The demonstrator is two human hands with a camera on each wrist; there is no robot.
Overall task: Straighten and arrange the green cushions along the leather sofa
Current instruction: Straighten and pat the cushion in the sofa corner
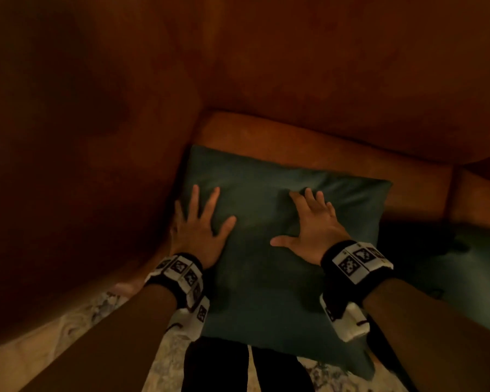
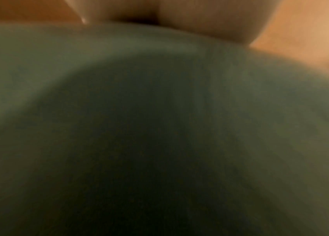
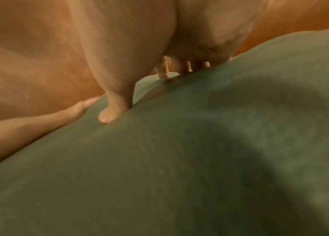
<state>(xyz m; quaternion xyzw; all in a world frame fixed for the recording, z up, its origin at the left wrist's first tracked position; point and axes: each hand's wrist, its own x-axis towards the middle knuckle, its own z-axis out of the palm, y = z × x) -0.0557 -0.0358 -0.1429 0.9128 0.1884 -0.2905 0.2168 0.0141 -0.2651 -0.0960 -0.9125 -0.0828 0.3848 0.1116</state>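
A dark green square cushion (image 1: 266, 250) lies flat in the corner of the brown leather sofa (image 1: 294, 131), against the left armrest. My left hand (image 1: 201, 227) presses on its left side with fingers spread and straight. My right hand (image 1: 309, 224) lies flat on its middle right, fingers spread, the fabric dented under the fingertips. In the right wrist view the thumb (image 3: 110, 111) pushes into the green cushion (image 3: 179, 159). The left wrist view is filled by blurred green cushion (image 2: 159, 127) under the palm.
A second green cushion (image 1: 470, 264) lies on the seat to the right, partly cut off by the frame edge. The tall armrest (image 1: 82, 165) walls off the left. A pale patterned floor (image 1: 82, 315) and dark trouser legs (image 1: 224, 366) show below.
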